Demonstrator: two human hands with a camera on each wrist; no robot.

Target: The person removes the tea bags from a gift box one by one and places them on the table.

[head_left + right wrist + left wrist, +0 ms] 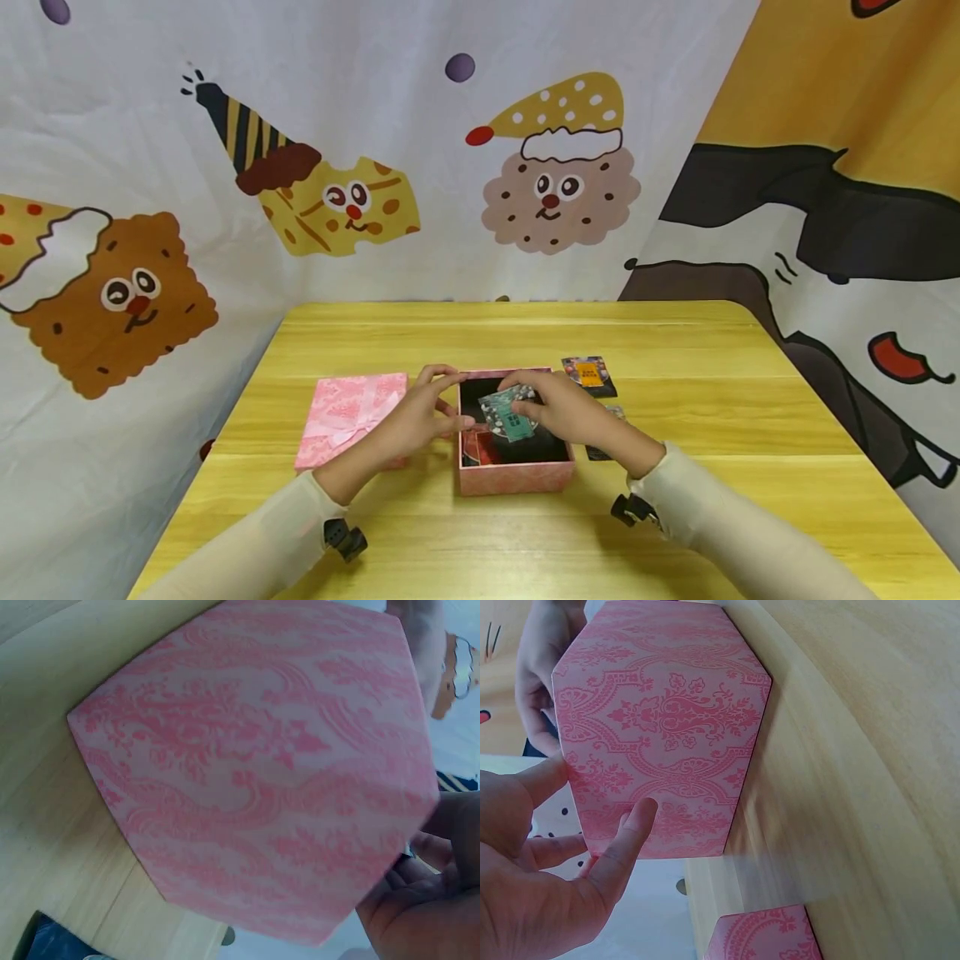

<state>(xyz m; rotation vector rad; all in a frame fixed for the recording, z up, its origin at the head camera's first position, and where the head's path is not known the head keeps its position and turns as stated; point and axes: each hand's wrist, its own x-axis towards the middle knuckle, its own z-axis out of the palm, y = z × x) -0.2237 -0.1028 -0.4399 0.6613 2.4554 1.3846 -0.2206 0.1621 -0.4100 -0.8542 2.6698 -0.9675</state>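
A pink patterned box (516, 478) without its lid stands on the table. My left hand (429, 413) grips its left wall, the thumb over the rim and the other fingers at the outside and back corner. Above the opening my right hand (562, 408) pinches a small flat teal packet (516, 423) with dark lettering. Inside the box's dark interior lies a red and black item (483, 450), partly covered by the teal packet. In the left wrist view the box's outer wall (667, 727) fills the middle; the right wrist view shows another outer wall (247, 765).
Left of the box lies a pink lid (352, 408) with a ribbon bow. A packet with an orange label (588, 373) lies behind and right of the box. Another dark packet (597, 454) is partly hidden under my right forearm. A printed cloth (450, 275) hangs behind the table.
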